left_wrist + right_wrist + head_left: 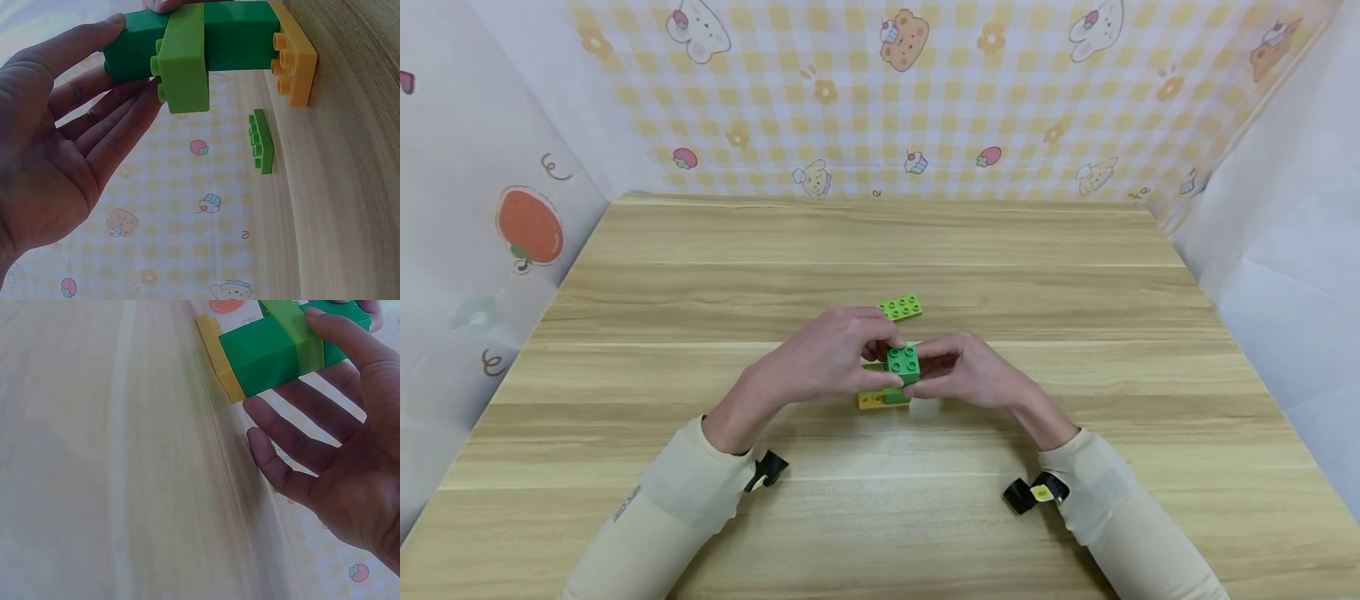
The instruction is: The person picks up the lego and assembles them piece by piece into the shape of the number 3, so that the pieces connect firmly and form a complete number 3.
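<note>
Sleeves and wrist straps sit closest to the head camera; both hands meet mid-surface (880, 517) over a small brick stack.

Stack (891, 379): yellow plate (296, 59) flat on the surface, dark green brick (240, 34) standing on it, light green brick (184, 62) in the pile just above, another dark green brick (139, 50) on top, studs up in the head view.

Left hand (823, 358): fingers (75, 50) mostly straight, thumb along the top brick's side and fingertips resting on its far side. A light pinch, not a closed fist. Right hand (973, 371): fingers (294, 444) spread and straight below the stack's flank, thumb laid across the light green brick. Bracing more than gripping.

Judgement on the step: looks like seating the upper bricks. Press straight down along the stud axis, with both hands countering each other sideways so the yellow plate doesn't slide or tip. Check stud alignment before applying force; a skewed brick will jam on one edge.

Orientation: stack's long axis runs vertical, off the surface, studs pointing up. Yellow plate's long axis runs roughly left-right across the person.

Spare green plate (901, 308) lies flat just beyond the hands, studs up, apart from the stack, untouched.
</note>
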Demonstrator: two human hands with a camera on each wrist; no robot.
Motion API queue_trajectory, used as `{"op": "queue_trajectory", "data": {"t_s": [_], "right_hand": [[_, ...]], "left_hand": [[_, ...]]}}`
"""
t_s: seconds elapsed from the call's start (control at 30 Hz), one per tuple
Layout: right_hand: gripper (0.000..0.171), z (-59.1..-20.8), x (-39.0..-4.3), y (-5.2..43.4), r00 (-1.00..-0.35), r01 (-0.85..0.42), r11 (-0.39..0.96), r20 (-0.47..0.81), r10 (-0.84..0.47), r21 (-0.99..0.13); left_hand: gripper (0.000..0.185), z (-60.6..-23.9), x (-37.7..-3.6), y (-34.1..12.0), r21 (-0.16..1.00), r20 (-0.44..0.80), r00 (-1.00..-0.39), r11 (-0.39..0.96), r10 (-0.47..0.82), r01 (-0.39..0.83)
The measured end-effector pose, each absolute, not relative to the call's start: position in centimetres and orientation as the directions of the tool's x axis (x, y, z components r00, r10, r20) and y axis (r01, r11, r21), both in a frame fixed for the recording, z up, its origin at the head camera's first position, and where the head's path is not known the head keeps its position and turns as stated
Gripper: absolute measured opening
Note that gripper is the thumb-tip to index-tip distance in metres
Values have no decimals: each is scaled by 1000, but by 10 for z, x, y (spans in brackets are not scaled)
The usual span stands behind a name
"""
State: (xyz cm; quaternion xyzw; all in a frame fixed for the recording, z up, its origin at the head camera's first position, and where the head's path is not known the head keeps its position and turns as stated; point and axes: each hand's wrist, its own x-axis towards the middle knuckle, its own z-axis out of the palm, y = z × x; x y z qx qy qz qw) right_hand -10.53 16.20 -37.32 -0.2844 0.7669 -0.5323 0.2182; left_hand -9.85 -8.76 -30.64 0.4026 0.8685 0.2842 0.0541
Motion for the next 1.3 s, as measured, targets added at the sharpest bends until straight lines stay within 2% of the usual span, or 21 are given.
{"op": "queue_trajectory", "data": {"t_s": [0.57, 0.8, 1.03, 1.3], "right_hand": [[31, -377, -104, 165, -765, -262, 301, 7, -644, -917], [30, -378, -104, 164, -763, -265, 305, 5, -646, -915], [27, -375, -103, 162, -759, -268, 308, 3, -651, -913], [28, -375, -103, 162, -765, -266, 329, -9, -644, -906]], "left_hand": [[29, -308, -102, -85, 533, 141, -653, 499, 744, 683], [33, -309, -103, -87, 567, 101, -666, 508, 739, 649], [32, -307, -106, -94, 699, 26, -701, 488, 712, 522], [32, -307, -120, -100, 657, 75, -759, 541, 647, 525]]}}
